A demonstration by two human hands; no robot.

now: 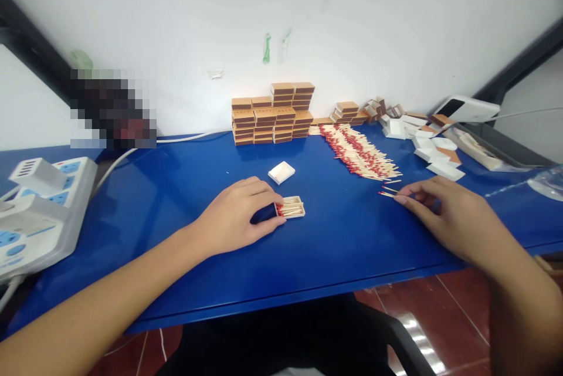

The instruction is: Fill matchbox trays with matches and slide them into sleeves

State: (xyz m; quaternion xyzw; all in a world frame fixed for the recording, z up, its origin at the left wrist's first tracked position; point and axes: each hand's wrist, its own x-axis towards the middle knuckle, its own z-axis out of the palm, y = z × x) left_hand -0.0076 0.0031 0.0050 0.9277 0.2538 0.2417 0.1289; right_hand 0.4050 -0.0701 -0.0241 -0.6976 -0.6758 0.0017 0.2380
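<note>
My left hand (pixel 246 212) rests on the blue table, its thumb and fingers closed round the near end of a small matchbox tray (pixel 303 212). Red-headed matches (pixel 290 207) lie inside that tray. Just behind it is a white matchbox sleeve or tray (pixel 281 172), lying apart. On the right, my right hand (pixel 433 206) pinches a couple of matches (pixel 387 193) between thumb and fingertips, their red heads pointing left. A loose match (pixel 393 181) lies close by, in front of a long heap of matches (pixel 358 153).
Stacked matchboxes (pixel 272 121) stand against the wall, with a smaller stack (pixel 346 111) to their right. Empty white box parts (pixel 433 150) are scattered at the back right, near a white device (pixel 468 108). A power strip (pixel 73 212) with plugs sits at the left.
</note>
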